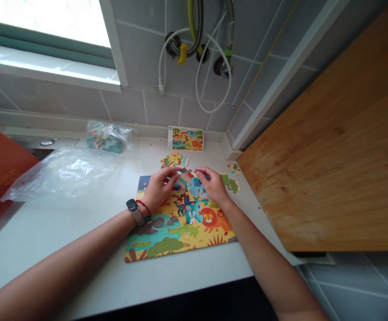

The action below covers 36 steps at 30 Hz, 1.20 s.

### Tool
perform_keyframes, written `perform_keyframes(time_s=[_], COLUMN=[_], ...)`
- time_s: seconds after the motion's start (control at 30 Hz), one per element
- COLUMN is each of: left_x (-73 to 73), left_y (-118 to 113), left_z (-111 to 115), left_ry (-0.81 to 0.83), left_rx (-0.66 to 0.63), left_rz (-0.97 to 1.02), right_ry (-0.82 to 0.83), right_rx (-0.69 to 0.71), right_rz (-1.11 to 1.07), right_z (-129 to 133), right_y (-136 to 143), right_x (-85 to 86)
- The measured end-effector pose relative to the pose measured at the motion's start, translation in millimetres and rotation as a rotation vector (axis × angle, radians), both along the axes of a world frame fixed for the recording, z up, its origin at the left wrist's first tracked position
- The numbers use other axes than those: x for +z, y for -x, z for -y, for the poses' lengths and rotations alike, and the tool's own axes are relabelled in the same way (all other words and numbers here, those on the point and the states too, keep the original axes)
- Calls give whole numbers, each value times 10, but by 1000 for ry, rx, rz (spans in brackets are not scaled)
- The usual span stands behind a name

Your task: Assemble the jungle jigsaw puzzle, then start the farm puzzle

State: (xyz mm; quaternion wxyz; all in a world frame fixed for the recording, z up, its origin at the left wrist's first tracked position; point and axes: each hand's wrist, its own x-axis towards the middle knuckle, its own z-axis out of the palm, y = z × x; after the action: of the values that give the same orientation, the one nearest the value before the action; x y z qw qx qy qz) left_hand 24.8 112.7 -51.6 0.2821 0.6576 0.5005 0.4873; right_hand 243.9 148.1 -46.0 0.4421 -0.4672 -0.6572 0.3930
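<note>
A colourful animal jigsaw puzzle (180,232) lies on the white counter, its lower rows joined, with lions, a crocodile and a rabbit showing. Over its upper part, my left hand (158,189) and my right hand (214,183) face each other with thumbs and fingertips pinched. Between them a small puzzle piece (187,174) is raised, and both hands appear to grip its sides. Loose pieces (175,159) lie just behind my left hand. Green pieces (231,183) are to the right of my right hand, partly beside the puzzle.
A picture card (185,138) leans at the wall. Plastic bags, one with pieces (108,137) and one clear (67,171), lie left, by an orange box (3,174). More pieces (234,169) sit near a wooden panel (341,147). Hoses (197,40) hang above.
</note>
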Motion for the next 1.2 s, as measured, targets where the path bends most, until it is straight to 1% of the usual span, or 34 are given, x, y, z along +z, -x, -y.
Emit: perform_keyframes(time_s=[0.07,0.1,0.17,0.23,0.3,0.37,0.47,0.53,0.63,0.73,0.8,0.87,0.9,1.07,1.2], left_x=[11,20,38,47,37,12,-15,0,72,144,159,139,118,-11,-34], left_y=[39,63,114,156,177,176,156,144,124,84,44,-1,-22,-70,-50], left_z=[-29,-50,-106,-171,-226,-253,-246,-239,-292,-437,-545,-622,-643,-618,-590], left_ry=[-61,-73,-31,58,145,193,206,186,156,163,170,158,145,60,17], left_rx=[53,52,12,-28,-40,-28,-7,-25,-87,-183,-264,-309,-303,-153,-135], left_rz=[-70,-109,-160,-144,-78,-41,-99,-145,-194,-278,-340,-371,-369,-308,-320], right_ry=[-135,-160,-156,-133,-128,-124,-112,-116,-127,-129,-133,-142,-146,-137,-116], right_rx=[105,174,293,349,357,351,337,325,318,320,319,313,306,288,318], right_rz=[259,374,542,618,635,634,626,608,577,546,532,517,504,452,502], right_z=[-19,-27,-44,-62,-80,-93,-98,-95,-92,-102,-116,-131,-138,-149,-140], right_y=[-95,-140,-210,-248,-257,-254,-249,-248,-252,-267,-287,-311,-324,-368,-380], right_x=[1,-5,-32,-71,-106,-128,-131,-123,-107,-104,-117,-139,-150,-155,-115])
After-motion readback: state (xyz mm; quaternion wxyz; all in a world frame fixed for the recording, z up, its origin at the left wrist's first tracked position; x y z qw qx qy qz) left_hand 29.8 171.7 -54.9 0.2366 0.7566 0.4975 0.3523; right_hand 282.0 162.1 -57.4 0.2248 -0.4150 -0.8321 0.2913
